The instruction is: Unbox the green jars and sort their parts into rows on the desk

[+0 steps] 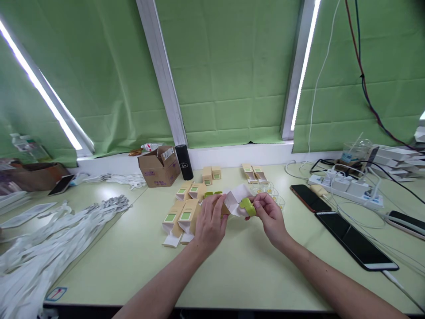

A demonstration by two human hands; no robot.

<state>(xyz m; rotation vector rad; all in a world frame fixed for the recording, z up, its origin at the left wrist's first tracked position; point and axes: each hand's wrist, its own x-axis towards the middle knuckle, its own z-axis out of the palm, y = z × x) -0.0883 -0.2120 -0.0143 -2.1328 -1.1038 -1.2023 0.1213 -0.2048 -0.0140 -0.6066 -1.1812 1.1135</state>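
Observation:
My left hand (210, 218) is wrapped round a small kraft-paper box whose white inner flap (237, 198) stands open towards the right. Between the thumb and fingers of my right hand (271, 218) is a curved lime-green plastic piece (248, 207), right at the mouth of that box. Several kraft boxes with green windows, such as this kraft box (190, 212), rest just left of my left hand, some with flaps open. Another green piece (212, 193) shows behind the left hand. Beyond my right hand lie several small clear round pieces (270, 190), partly hidden.
Further back are closed small boxes (211, 174), open-flapped boxes (255, 173), a black cylinder (184, 162) and a cardboard carton (159, 167). White straps (49, 241) spread over the left. On the right are phones (355, 239), cables and a power strip (348, 190).

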